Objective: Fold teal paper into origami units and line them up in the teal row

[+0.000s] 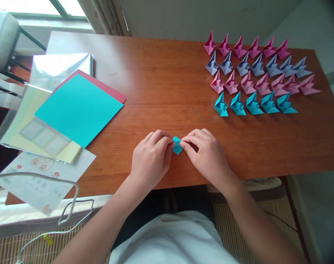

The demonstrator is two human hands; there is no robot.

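Note:
Between my two hands, close to the table's front edge, is a small folded piece of turquoise paper (177,145), roughly diamond-shaped. My left hand (153,156) pinches its left side between thumb and fingers. On the opposite side, the thumb and index finger of my right hand (207,154) grip the paper's right edge. Fingertips hide both side corners. Beyond my right hand stands a row of turquoise origami pieces (254,104) with pointed tips, folded from paper of the same colour.
Behind that row are pink origami (248,83), lavender origami (257,65) and magenta origami (254,47) rows. At left, turquoise sheets (80,106) overlap red paper (112,89), a clear folder (62,66), yellow paper (15,113) and a printed card (48,179). A white cable (40,231) hangs below the wooden table (156,73).

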